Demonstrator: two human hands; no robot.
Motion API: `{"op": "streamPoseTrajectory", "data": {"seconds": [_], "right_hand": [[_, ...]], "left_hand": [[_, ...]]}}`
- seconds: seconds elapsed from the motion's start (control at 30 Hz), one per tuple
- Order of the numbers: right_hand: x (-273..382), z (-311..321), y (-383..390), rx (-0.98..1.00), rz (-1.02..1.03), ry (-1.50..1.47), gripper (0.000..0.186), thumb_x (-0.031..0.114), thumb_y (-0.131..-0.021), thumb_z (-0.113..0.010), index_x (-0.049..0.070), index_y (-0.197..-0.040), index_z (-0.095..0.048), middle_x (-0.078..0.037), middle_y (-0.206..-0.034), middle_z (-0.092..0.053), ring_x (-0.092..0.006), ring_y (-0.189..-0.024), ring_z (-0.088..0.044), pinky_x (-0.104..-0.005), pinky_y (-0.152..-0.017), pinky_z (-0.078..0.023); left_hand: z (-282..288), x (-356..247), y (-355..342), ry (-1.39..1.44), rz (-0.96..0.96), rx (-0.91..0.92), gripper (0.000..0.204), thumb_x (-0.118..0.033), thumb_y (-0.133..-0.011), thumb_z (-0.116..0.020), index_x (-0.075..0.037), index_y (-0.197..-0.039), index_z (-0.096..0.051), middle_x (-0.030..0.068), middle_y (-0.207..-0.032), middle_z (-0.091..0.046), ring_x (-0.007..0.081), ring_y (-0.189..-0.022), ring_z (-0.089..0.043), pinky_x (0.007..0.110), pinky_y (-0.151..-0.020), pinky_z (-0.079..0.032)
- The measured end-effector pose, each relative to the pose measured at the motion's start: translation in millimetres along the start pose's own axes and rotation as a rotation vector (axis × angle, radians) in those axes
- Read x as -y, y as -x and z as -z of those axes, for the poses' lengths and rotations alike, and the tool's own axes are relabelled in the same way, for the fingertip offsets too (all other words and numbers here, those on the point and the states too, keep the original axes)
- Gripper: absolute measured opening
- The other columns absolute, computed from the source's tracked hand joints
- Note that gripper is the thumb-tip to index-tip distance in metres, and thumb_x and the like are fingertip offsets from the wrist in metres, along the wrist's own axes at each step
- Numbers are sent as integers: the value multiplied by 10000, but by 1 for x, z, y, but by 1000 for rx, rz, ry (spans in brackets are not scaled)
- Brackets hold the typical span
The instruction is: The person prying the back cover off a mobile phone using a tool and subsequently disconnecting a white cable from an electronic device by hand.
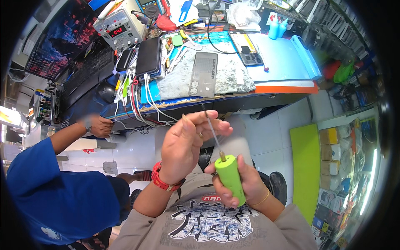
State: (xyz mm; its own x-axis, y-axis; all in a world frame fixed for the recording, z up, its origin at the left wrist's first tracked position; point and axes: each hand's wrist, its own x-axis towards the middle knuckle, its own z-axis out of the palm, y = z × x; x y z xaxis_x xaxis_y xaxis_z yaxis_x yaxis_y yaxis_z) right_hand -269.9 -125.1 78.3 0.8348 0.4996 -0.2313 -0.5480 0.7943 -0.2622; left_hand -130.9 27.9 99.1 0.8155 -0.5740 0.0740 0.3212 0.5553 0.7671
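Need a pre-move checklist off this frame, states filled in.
1. Right hand secure on green tool: ok, fingers wrapped around the body.
2. Left hand free: ok, open, nothing visibly gripped.
3. Left fingers clear of the thin shaft: cannot tell; it crosses in front of them, contact unclear.
4. Tool stopped: cannot tell from a still.
5. Gray plate lying on the mat: ok.
6. Bench edge free of cables: not ok, white cables hang over it.

Tool point(230, 177) before workbench point(273, 101), laptop point(58, 43) left
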Motion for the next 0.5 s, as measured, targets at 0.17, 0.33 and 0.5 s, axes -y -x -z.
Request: {"op": "streamPoseTrajectory", "data": {"seconds": [0.17,0.33,0.5], "right_hand": [[0,11,-9,-14,3,210,786,773,-1100,-379,26,-1246,-577,-111,-864,-647,-157,-589,-655,-288,-532,-549],[-11,12,-16,-93,23,347,855,781,-1087,-397,6,-1404,-566,-103,-854,-651,-145,-585,-648,-276,-544,-549],[-12,1,-17,-69,5,401,974,801,-1078,-375,-40,-1539,-543,-100,-857,-661,-135,-573,-637,-265,-596,-548]], "left_hand": [[8,21,29,-61,122,14,368,-310,-1220,-466,20,-1232,-630,177,-1085,-762,319,-1060,-794,446,-970,-642],[23,18,14,-102,-51,-75,370,-320,-1214,-493,-5,-1065,-616,90,-917,-700,208,-908,-779,393,-901,-658],[9,-4,6,-44,-71,-185,364,-316,-1223,-459,-54,-1014,-601,46,-788,-587,192,-735,-676,460,-846,-685]]}}
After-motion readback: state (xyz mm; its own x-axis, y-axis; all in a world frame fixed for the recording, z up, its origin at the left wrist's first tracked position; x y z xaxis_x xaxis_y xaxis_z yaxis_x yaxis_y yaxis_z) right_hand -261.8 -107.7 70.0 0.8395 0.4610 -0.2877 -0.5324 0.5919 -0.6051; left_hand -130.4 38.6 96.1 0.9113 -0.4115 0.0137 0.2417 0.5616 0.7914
